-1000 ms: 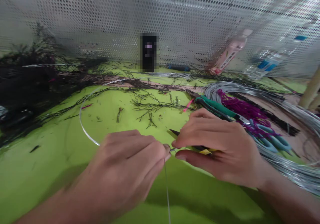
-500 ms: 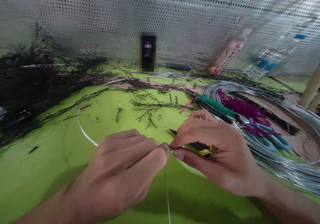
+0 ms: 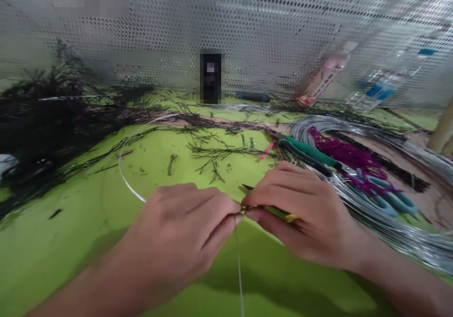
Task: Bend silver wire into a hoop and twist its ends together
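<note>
Over the green surface, my left hand is closed, thumb and fingers pinching a thin silvery wire near its tip. My right hand pinches a small dark piece of the same join, its fingertips almost touching those of the left. One length of wire hangs down from between the hands, and a pale curved strand loops out behind the left hand. Under the right hand lie black-and-yellow pliers, mostly covered. What exactly the fingertips hold is too small to make out.
Green-handled pliers, light blue scissors, purple strands and a coil of silver wire lie right. Two bottles lean at the mesh wall. Black strands heap left; a dark phone-like object stands behind.
The left thumb and index finger have shifted, and more of the thumb shows beneath the finger. The right hand covers more of the black-and-yellow pliers. The view has moved slightly.
</note>
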Tool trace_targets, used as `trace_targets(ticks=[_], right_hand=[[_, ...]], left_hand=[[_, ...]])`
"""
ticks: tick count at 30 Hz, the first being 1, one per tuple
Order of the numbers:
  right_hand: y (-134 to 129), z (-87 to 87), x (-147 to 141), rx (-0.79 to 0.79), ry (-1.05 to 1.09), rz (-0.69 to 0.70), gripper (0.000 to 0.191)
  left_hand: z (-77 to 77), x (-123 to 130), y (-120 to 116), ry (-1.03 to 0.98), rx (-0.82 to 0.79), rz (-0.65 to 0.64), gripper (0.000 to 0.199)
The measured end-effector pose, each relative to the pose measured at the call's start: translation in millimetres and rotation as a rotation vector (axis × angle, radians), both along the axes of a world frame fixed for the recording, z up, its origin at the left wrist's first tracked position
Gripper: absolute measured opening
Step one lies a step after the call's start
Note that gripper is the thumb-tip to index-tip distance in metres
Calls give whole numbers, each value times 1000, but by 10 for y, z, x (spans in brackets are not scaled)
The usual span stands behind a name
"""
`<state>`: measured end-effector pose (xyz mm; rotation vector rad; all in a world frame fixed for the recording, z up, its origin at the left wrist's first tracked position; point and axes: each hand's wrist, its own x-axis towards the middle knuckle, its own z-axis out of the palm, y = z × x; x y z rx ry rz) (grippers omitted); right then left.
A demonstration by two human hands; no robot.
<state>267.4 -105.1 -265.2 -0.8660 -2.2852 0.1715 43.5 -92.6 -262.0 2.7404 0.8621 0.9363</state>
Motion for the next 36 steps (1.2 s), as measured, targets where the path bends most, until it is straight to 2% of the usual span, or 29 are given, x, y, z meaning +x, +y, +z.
trace_targets(ticks=[4, 8, 12, 16, 19, 23, 30, 33, 36], right_hand=[[-2, -25, 21, 163, -90, 7, 7], [-26, -32, 43, 211, -130, -8, 8], [-33, -42, 59, 236, -136, -2, 8], [-32, -36, 43, 204, -129, 13, 11], [-42, -16, 12, 183, -115, 24, 13], [-52, 8, -7, 158, -109, 15, 18], [-60, 17, 18, 34, -67, 14, 16], [-71, 24, 19, -1, -57, 21, 15], [-67, 41, 16, -18, -47, 31, 14]], left_hand=[[106, -64, 7, 62, -275, -10, 12], [141, -123, 21, -8, -322, 29, 16], [79, -156, 30, -22, -427, 76, 14], [21, -167, 17, 2, -600, 108, 16], [23, -128, -1, -15, -621, 109, 8], [59, -11, -25, -82, -531, 82, 11], [-38, 45, -56, -9, 20, 79, 18], [-86, -2, -68, 83, 120, 63, 22], [-99, -22, -80, 136, 224, -43, 17]])
